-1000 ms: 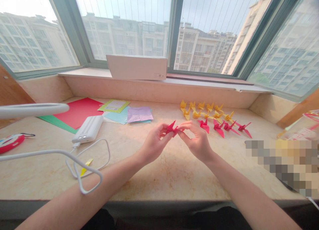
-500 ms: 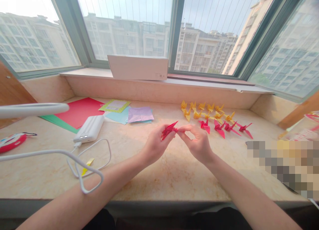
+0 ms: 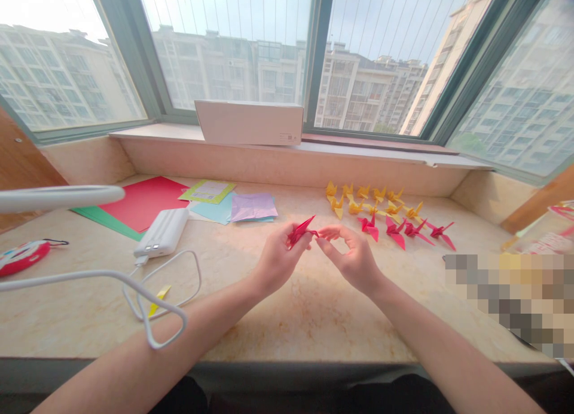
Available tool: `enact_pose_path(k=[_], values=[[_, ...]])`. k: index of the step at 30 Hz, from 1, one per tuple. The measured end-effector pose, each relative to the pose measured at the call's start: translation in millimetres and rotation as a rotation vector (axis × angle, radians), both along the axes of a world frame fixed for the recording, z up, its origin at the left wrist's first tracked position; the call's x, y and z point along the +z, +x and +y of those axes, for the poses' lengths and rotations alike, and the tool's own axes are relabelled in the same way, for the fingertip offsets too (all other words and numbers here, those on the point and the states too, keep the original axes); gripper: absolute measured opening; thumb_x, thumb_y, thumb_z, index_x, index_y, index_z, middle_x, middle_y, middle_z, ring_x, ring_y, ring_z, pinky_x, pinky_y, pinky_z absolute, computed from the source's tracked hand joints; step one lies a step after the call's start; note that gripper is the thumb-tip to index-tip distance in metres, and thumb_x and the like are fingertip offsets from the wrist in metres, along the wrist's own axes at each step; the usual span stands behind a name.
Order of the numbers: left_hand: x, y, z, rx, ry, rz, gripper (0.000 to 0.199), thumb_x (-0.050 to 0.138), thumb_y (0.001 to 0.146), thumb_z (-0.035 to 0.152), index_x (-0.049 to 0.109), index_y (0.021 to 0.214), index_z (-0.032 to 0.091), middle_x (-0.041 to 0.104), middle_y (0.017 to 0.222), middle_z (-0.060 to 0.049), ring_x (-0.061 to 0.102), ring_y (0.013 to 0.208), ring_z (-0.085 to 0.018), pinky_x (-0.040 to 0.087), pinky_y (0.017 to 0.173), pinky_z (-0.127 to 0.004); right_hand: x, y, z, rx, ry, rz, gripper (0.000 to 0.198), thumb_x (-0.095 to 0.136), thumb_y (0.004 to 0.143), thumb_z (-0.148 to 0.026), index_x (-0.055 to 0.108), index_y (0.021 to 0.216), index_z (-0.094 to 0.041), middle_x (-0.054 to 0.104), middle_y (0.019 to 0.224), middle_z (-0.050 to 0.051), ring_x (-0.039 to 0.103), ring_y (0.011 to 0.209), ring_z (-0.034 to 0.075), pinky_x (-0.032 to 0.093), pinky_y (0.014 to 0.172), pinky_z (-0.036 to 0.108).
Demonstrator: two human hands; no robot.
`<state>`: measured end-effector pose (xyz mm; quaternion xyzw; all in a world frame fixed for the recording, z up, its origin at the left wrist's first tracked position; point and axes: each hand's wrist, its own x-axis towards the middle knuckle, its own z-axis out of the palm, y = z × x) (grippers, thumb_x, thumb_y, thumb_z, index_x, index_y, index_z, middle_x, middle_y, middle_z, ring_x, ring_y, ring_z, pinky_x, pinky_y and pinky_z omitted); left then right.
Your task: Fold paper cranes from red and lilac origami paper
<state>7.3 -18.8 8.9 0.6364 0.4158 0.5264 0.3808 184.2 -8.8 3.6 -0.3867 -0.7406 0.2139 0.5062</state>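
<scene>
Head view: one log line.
left hand: holds folded red paper | right hand: at its thin end, contact unclear | red cranes: on counter

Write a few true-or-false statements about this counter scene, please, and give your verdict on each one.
1. The left hand holds a red folded paper. True.
2. The white box stands on the window ledge. True.
3. The purple paper lies beneath the light blue paper. False: the purple paper lies on top.
4. Only yellow paper cranes rest on the counter. False: four red paper cranes do too.
</scene>
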Motion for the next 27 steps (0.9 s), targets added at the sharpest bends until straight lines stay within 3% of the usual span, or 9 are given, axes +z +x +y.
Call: enact_pose_path(k=[10,19,27], values=[[-4.1,-0.3,-0.2,-0.048,-0.011,-0.004,0.026,0.061,0.09,0.039,0.068,0.096,0.015,0.067,0.076,-0.003,0.063,0.071,-0.016,0.049,0.068,-0.027,-3.4,0.0,0.4,-0.043,0.133,-0.109,0.013,0.064,0.089,-0.033,0.072,0.089,-0.022,0.075,0.083,0.005,0.069,0.079,0.023,0.05,0.08,0.04],[1.4,0.5,-2.0,-0.032,-0.002,-0.003,0.021,0.063,0.088,0.036,0.067,0.084,0.016,0.065,0.07,-0.001,0.06,0.068,-0.014,0.045,0.065,-0.025,0.3,-4.3,-5.0,0.064,-0.081,0.017,0.017,0.064,0.088,-0.035,0.073,0.087,-0.021,0.076,0.084,0.004,0.069,0.08,0.022,0.052,0.078,0.036],[3.3,1.5,-1.4,-0.108,-0.026,-0.086,0.018,0.064,0.088,0.032,0.068,0.086,0.015,0.068,0.075,-0.003,0.062,0.071,-0.015,0.049,0.068,-0.026,2.9,-4.4,-3.3,0.119,-0.141,0.033,0.021,0.059,0.093,-0.035,0.073,0.088,-0.02,0.073,0.079,0.003,0.065,0.079,0.019,0.047,0.08,0.034]])
